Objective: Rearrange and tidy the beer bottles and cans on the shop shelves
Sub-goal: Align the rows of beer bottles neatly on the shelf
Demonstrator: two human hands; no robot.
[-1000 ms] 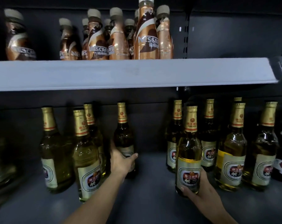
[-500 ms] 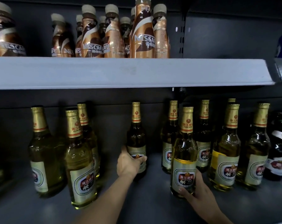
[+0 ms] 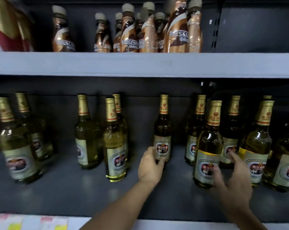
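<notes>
Beer bottles with gold foil necks stand on the dark lower shelf [image 3: 84, 193]. My left hand [image 3: 149, 166] grips the base of a lone beer bottle [image 3: 162, 130] standing upright in the gap at the shelf's middle. My right hand [image 3: 230, 181] is blurred, with its fingers spread; the thumb lies over the label of the front bottle [image 3: 208, 146] and the fingers reach past its right side without closing on it. More bottles stand behind and to the right of that one [image 3: 258, 146], and a looser group stands on the left [image 3: 114, 143].
On the upper shelf [image 3: 140, 64] stand several brown-and-gold Nescafe coffee bottles [image 3: 178, 30], and a gold and red pack [image 3: 6, 27] sits at the far left. Price tags [image 3: 29, 222] line the lower shelf's front edge. Bare shelf floor lies on both sides of the lone bottle.
My left hand has slid the lone bottle to the right, toward the right group. My right hand has let go of the front bottle and opened. The view has shifted left.
</notes>
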